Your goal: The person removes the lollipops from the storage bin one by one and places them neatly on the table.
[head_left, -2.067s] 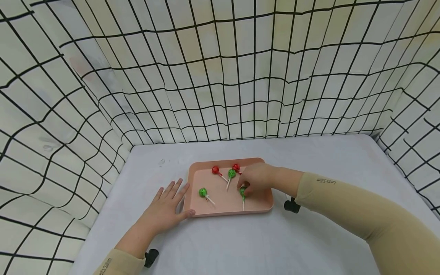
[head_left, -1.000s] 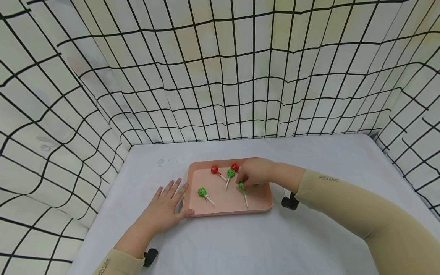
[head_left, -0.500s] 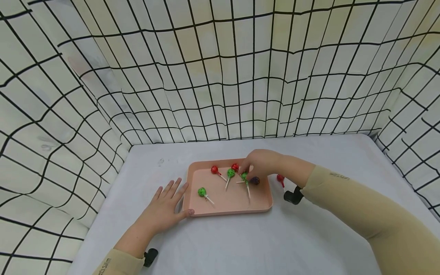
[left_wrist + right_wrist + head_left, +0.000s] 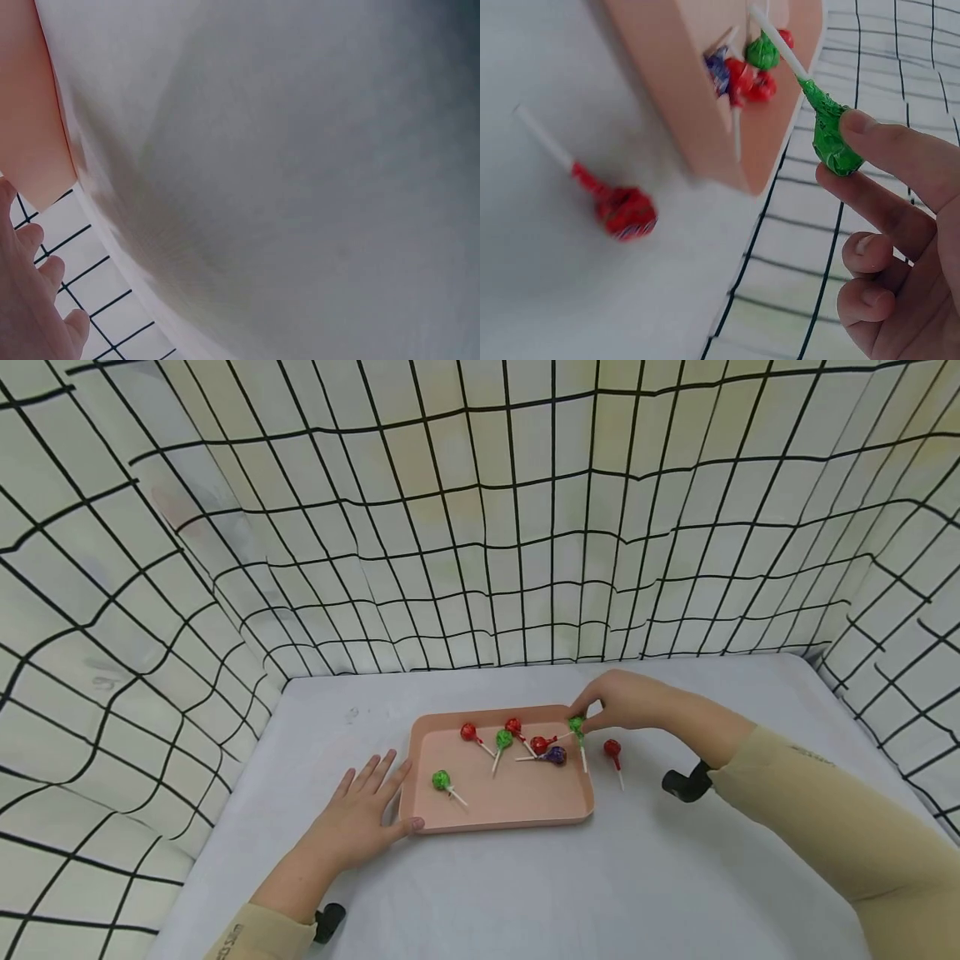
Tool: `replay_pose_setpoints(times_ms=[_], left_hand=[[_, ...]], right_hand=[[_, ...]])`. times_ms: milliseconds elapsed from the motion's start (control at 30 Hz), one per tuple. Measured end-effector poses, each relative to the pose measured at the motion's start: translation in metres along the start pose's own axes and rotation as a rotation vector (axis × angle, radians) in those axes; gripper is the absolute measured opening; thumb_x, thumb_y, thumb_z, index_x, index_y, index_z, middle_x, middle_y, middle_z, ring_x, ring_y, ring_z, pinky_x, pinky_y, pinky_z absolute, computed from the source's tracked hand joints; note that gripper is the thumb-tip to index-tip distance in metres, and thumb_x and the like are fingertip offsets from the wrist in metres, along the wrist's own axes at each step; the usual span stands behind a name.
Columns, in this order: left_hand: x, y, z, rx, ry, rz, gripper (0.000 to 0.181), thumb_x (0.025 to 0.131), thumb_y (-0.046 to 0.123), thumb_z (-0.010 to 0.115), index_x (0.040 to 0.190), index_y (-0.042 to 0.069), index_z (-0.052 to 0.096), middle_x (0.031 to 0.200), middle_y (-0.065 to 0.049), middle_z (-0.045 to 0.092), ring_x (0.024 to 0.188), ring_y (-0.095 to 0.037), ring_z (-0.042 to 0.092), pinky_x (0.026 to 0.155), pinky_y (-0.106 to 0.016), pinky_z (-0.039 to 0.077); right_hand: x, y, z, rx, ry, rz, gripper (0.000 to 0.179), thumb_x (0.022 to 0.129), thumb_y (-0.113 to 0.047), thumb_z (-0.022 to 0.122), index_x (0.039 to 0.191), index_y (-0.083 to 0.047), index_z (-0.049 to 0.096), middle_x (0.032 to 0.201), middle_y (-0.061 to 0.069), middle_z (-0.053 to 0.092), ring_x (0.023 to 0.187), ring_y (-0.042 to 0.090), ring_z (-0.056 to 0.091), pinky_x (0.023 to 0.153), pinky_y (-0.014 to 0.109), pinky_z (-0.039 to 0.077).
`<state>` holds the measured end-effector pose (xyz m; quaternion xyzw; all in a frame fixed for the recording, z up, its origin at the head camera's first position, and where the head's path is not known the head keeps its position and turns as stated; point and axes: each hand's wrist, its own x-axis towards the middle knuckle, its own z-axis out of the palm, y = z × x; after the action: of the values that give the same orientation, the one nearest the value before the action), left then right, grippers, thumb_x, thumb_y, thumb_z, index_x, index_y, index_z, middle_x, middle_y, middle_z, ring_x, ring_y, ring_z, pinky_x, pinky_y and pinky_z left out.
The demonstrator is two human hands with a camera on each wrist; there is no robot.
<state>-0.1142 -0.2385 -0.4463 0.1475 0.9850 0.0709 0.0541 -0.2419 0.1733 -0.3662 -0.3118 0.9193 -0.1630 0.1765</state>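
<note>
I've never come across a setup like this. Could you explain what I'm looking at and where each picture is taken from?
There is no robot: a person is working bare-handed. The wide picture is taken from the head, looking forward and down; the other two come from the left and right wrists.

On a white-covered table sits a pink tray holding three red lollipops, two green lollipops and a purple lollipop. A fourth red lollipop lies outside it.

The right hand pinches a third green lollipop; the left hand rests at the tray's left edge.
</note>
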Motion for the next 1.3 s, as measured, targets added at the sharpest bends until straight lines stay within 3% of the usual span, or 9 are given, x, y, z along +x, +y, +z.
replay_pose_setpoints(times_ms=[300,567,833,1067,1300], left_hand=[[-0.003,0.001,-0.004,-0.007,0.001,-0.006,0.092,0.088,0.068,0.057,0.158,0.019,0.027,0.165,-0.011,0.018,0.15,-0.036,0.015,0.119,-0.061,0.01],[-0.003,0.0,-0.004,-0.004,-0.003,-0.01,0.093,0.087,0.07,0.056,0.158,0.018,0.028,0.164,-0.011,0.019,0.15,-0.035,0.016,0.119,-0.06,0.011],[-0.001,-0.001,-0.003,-0.004,-0.018,-0.007,0.094,0.086,0.072,0.056,0.158,0.018,0.027,0.165,-0.011,0.017,0.151,-0.035,0.014,0.119,-0.06,0.009],[-0.001,0.0,-0.004,0.0,-0.02,-0.003,0.096,0.086,0.077,0.05,0.159,0.02,0.026,0.165,-0.01,0.016,0.151,-0.034,0.013,0.119,-0.06,0.009],[-0.001,0.002,-0.004,0.014,-0.02,-0.003,0.094,0.087,0.074,0.052,0.159,0.021,0.024,0.165,-0.009,0.016,0.151,-0.034,0.014,0.119,-0.06,0.01]], right_hand=[[-0.031,0.046,0.002,0.034,0.013,0.053,0.03,0.088,-0.023,0.076,0.118,-0.018,0.076,0.101,-0.009,0.071,0.083,0.013,0.057,0.068,0.029,0.051],[-0.045,0.065,0.004,0.05,0.016,0.096,0.03,0.087,-0.022,0.078,0.117,-0.018,0.076,0.102,-0.007,0.072,0.086,0.014,0.058,0.072,0.03,0.051],[-0.043,0.072,0.015,0.096,-0.052,0.128,0.028,0.087,-0.017,0.077,0.115,-0.016,0.076,0.103,-0.006,0.071,0.105,0.024,0.063,0.085,0.038,0.054],[-0.035,0.077,0.028,0.093,-0.072,0.141,0.027,0.086,-0.017,0.078,0.113,-0.017,0.077,0.102,-0.005,0.071,0.102,0.022,0.061,0.086,0.04,0.053],[-0.032,0.078,0.033,0.102,-0.062,0.147,0.026,0.086,-0.016,0.078,0.112,-0.017,0.077,0.104,-0.002,0.072,0.103,0.022,0.062,0.086,0.04,0.055]])
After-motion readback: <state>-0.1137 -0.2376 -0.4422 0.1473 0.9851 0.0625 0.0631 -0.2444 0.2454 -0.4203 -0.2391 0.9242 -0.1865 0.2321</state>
